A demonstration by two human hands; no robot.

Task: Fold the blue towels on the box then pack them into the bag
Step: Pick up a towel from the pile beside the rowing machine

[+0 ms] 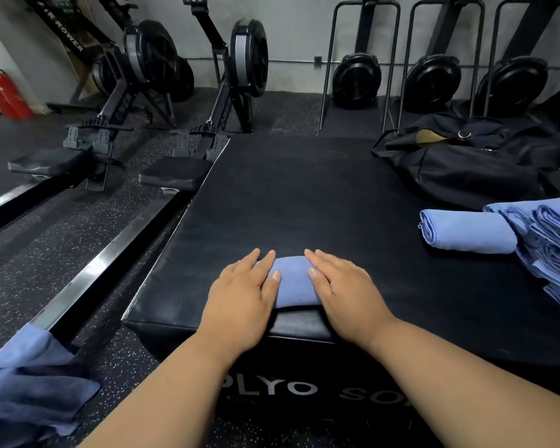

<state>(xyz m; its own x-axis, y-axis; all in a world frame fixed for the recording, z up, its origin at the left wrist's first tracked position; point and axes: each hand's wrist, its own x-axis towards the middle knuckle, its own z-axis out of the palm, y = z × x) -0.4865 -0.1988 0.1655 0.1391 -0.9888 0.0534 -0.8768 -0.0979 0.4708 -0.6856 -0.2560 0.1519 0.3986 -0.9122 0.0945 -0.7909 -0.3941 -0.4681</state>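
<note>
Currently the folding step was in hand. Left hand (241, 291) and right hand (343, 287) both lay flat, fingers straight and together, pressing down on a small folded blue towel (291, 284) at the near edge of the black box (288, 195). Neither hand gripped it; the palms covered its two ends and only the middle strip showed between them.

Judgement: this towel looked folded down to its final size and was being smoothed. The next move likely called for lifting it and setting it with the rolled towel (466, 232) and the stack of towels (553, 250) at the right of the box top, or carrying it to the black bag (472, 166) at the far right corner.

Hard to make out: the stack ran off the right edge, so no count. The bag's opening looked only partly spread. More blue cloth (29, 386) at lower left was cut off; whether it lay on the floor or hung could not be told.
</note>
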